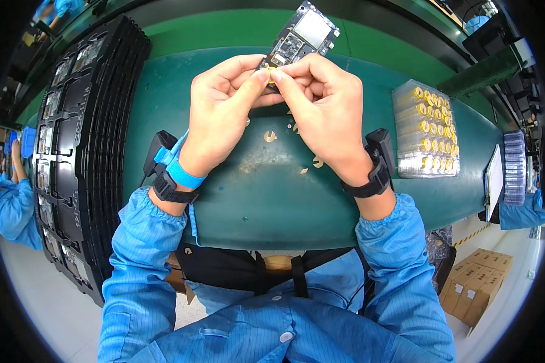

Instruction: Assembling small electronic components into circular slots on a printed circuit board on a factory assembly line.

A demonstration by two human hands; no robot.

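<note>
Over the far part of the green table, both of my hands grip the lower end of a black circuit board (292, 45). The board tilts up to the right and carries a silvery square panel. A small round yellow part (272, 76) sits at its lower end, under my two thumb tips. My left hand (223, 112) is closed, with thumb on the yellow part and fingers curled behind the board. My right hand (324, 109) is closed too, its thumb meeting the left one; its curled fingertips are partly hidden.
Small pale round cut-outs (270, 137) lie scattered on the table (242, 212). Stacked black trays (85, 145) with boards stand at the left. A clear plastic tray (427, 133) of yellow round parts is at the right. Cartons (477, 281) stand on the floor. Other people's blue sleeves show at both sides.
</note>
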